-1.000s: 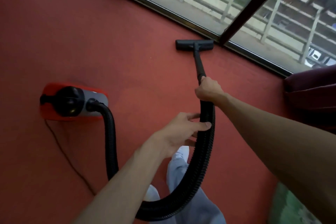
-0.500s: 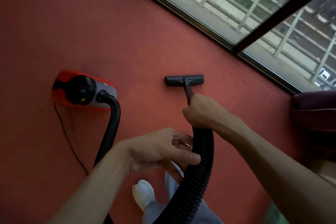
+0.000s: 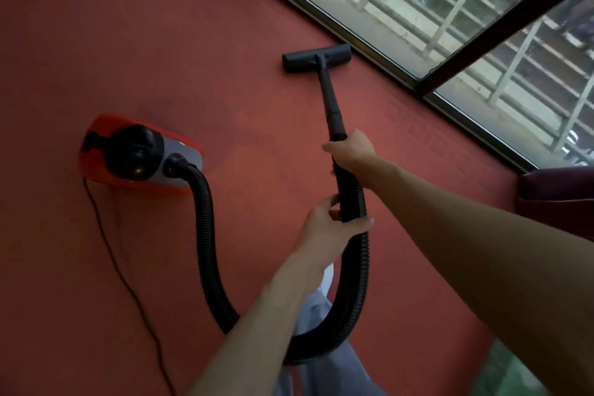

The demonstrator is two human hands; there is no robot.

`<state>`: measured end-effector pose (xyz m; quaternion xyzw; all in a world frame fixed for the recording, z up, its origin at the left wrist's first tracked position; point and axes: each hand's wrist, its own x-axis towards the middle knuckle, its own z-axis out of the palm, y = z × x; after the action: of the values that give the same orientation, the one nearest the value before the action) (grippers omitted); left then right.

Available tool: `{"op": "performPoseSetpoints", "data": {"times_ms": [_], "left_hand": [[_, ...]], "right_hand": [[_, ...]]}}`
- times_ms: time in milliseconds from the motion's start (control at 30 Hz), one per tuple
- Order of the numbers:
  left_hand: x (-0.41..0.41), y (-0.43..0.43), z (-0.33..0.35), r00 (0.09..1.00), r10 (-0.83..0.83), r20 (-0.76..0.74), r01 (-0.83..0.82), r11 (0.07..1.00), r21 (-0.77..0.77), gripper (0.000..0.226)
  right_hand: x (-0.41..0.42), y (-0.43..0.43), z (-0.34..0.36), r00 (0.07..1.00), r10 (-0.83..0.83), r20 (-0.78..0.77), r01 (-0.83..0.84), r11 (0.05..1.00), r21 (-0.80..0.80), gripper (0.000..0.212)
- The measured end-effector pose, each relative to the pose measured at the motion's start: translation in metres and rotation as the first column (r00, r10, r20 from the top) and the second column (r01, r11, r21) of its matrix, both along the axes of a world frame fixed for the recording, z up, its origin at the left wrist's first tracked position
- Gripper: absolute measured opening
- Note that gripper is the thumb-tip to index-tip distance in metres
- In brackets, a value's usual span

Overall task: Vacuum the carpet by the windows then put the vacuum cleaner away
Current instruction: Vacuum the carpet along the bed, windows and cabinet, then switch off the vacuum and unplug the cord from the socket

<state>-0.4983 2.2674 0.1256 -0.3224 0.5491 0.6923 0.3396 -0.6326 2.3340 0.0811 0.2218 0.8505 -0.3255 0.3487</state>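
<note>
- The wand (image 3: 331,103) is gripped by the right hand (image 3: 352,151), fingers curled round it.
- The hose (image 3: 205,235) is clasped by the left hand (image 3: 324,228), at 6 o'clock from the right.
- The floor head (image 3: 316,58) is set on the carpet (image 3: 193,42) at 12 o'clock, seemingly just beside the window frame (image 3: 385,64).
- The vacuum cleaner (image 3: 138,154) is seen at 9 o'clock.

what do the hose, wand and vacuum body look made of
The hose: flexible black plastic, matt, judging by its ribbed rings and loose loop.
The wand: rigid, smooth black tube; plastic or painted metal, cannot tell which.
The vacuum body: hard moulded plastic, likely; red shell with slight sheen, black top.
</note>
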Motion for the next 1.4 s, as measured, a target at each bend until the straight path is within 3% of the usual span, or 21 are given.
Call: {"op": "performPoseSetpoints", "data": {"times_ms": [200,400,600,800,967,1067,1233,1400], "left_hand": [[0.034,0.011,0.028,0.994,-0.063,-0.087,0.059,0.997,-0.048,0.103],[0.077,0.031,0.02,0.961,-0.22,-0.167,0.204,0.973,-0.107,0.072],[0.136,0.076,-0.058,0.906,-0.371,-0.202,0.307,0.908,-0.286,0.07],[0.182,0.149,-0.181,0.89,-0.402,-0.214,0.326,0.89,-0.318,0.061],[0.217,0.198,-0.296,0.79,-0.573,-0.215,0.43,0.77,-0.472,0.07],[0.225,0.209,-0.346,0.763,-0.62,-0.181,0.411,0.682,-0.605,0.079],[0.232,0.219,-0.383,0.71,-0.7,-0.073,0.48,0.558,-0.677,0.082],[0.22,0.21,-0.374,0.663,-0.748,-0.022,0.562,0.517,-0.645,0.075]], "right_hand": [[0.033,0.034,0.049,0.998,0.069,0.004,-0.069,0.997,0.038,0.034],[0.107,0.063,0.045,0.98,0.198,-0.032,-0.192,0.972,0.136,0.052],[0.167,0.098,-0.03,0.951,0.309,0.006,-0.291,0.887,0.359,0.039],[0.212,0.164,-0.156,0.949,0.316,0.011,-0.299,0.884,0.36,0.035],[0.235,0.216,-0.265,0.934,0.353,-0.051,-0.317,0.887,0.335,0.047],[0.239,0.231,-0.312,0.917,0.383,-0.109,-0.34,0.895,0.29,0.051],[0.241,0.235,-0.355,0.902,0.417,-0.113,-0.371,0.882,0.291,0.045],[0.236,0.236,-0.34,0.902,0.427,-0.062,-0.392,0.872,0.291,0.026]]}}
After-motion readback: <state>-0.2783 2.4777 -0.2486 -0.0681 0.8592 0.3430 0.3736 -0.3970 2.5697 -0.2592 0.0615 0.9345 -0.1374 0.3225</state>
